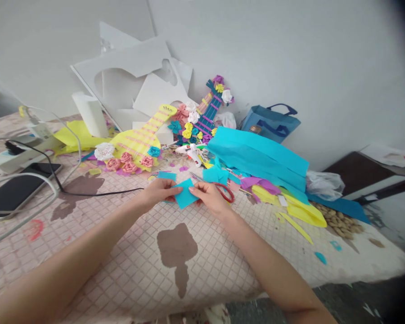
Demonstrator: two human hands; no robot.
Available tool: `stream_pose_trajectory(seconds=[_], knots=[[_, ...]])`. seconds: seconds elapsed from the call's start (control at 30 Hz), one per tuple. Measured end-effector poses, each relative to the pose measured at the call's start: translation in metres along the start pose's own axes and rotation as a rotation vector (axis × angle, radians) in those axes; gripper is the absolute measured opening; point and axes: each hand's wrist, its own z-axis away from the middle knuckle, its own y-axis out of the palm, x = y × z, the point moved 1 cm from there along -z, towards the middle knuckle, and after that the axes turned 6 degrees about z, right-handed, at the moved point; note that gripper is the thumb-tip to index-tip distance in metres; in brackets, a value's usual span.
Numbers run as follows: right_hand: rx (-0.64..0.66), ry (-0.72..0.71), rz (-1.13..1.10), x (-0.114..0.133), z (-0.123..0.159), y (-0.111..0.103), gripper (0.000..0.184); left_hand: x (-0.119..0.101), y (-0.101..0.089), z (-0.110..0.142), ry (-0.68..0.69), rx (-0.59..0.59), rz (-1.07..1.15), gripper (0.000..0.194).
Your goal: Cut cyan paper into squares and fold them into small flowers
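Between my two hands is a small turquoise crepe paper square, tilted so one corner points down toward me. My left hand pinches its left side between thumb and fingers. At the upper right edge, my right hand pinches it too. Another turquoise piece shows just behind my left hand. A pair of scissors with red handles lies right behind my right hand, partly hidden by it. More cut turquoise pieces lie beyond the scissors.
A white glue gun lies behind my hands. Flower-decorated yellow and blue guitar shapes stand at the back. Turquoise crepe sheets and peanuts are on the right. A phone, cables and a power strip occupy the left.
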Motion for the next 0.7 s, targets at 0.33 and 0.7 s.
stream_pose_trajectory(seconds=[0.33, 0.7], knots=[[0.105, -0.043, 0.190, -0.001, 0.006, 0.012, 0.034, -0.004, 0.001, 0.001, 0.129, 0.048, -0.082, 0.032], [0.121, -0.043, 0.107, -0.003, 0.000, 0.004, 0.045, -0.010, -0.010, 0.001, 0.064, -0.156, 0.129, 0.032]])
